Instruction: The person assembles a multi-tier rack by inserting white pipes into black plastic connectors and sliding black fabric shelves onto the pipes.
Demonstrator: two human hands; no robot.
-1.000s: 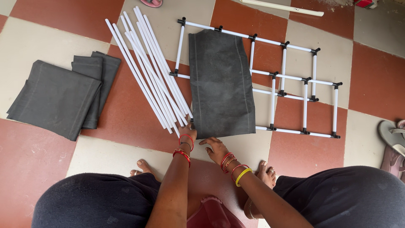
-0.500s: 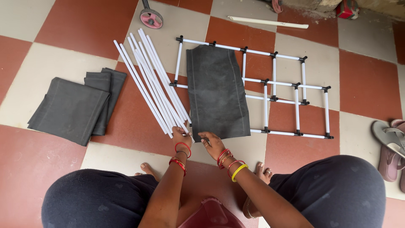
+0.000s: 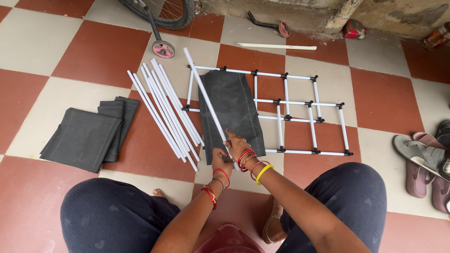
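On the checkered tile floor [image 3: 56, 42] a white tube frame [image 3: 300, 100] with black connectors is laid flat, partly covered by a dark grey fabric panel [image 3: 232, 110]. One white tube [image 3: 206, 100] is held slanted above that panel, its near end enclosed by the right hand [image 3: 236, 143], with the left hand [image 3: 220, 161] apparently closed just below it.

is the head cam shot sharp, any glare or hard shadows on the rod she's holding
Head view: soft, even daylight, no glare and no hard shadows; the white rod gripped by the right hand and left hand is crisp along its length; wide-angle lens bends the floor tiles toward the edges.
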